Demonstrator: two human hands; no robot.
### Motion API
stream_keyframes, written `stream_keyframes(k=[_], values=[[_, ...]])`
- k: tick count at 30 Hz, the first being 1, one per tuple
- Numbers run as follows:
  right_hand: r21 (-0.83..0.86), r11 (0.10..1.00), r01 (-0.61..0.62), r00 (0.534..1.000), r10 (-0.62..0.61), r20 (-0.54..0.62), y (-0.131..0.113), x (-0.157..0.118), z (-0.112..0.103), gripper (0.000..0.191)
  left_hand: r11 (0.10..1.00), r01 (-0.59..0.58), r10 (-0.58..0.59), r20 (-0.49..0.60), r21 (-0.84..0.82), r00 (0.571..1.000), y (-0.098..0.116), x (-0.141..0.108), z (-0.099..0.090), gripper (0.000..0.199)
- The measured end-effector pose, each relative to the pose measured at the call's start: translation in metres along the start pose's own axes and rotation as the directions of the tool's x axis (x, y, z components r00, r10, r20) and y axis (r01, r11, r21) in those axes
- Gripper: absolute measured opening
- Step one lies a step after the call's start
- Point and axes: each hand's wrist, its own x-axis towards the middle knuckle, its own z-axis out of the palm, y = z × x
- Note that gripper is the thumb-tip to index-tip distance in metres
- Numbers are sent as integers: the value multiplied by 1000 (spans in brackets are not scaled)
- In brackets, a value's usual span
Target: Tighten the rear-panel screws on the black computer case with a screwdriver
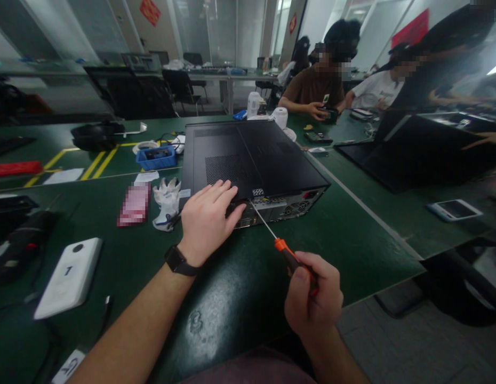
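Note:
A black computer case [280,154] lies on its side on the green table, its rear panel with ports and a fan grille facing me. My left hand [210,218] rests flat on the case's near left edge, fingers stretched over the perforated vent and thumb along the edge. In my right hand [314,290] is a screwdriver [286,250] with an orange and dark handle, my fingers wrapped round the grip. Its long thin shaft points away from me, and the tip meets the top of the rear panel, near my left thumb. Whatever the tip touches is too small to make out.
Left of the case lie a white glove [167,205], a pink packet [135,204], a blue bin [156,158] and a white power bank [70,277]. To the right are an open laptop [424,152] and a phone [455,210]. Other people sit across the table.

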Motion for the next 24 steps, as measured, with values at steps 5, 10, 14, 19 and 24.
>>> stream_keyframes(k=[5,10,14,19,24], values=[[-8,998,-55,998,55,27,-1,0,-1,25,1000,0,0,2,1,1000,0,1,0,35],[7,1000,16,1000,-16,17,-1,2,0,27,1000,8,-8,5,-15,1000,0,1,0,35],[-25,998,-63,998,63,13,3,-4,0,22,1000,1,-1,-1,-15,1000,0,1,1,35],[12,999,-37,999,37,8,1,-1,0,26,1000,0,0,-5,-12,1000,0,0,1,35],[-68,993,-91,996,90,-26,2,-3,0,22,1000,3,-3,-5,-8,1000,0,0,2,35]])
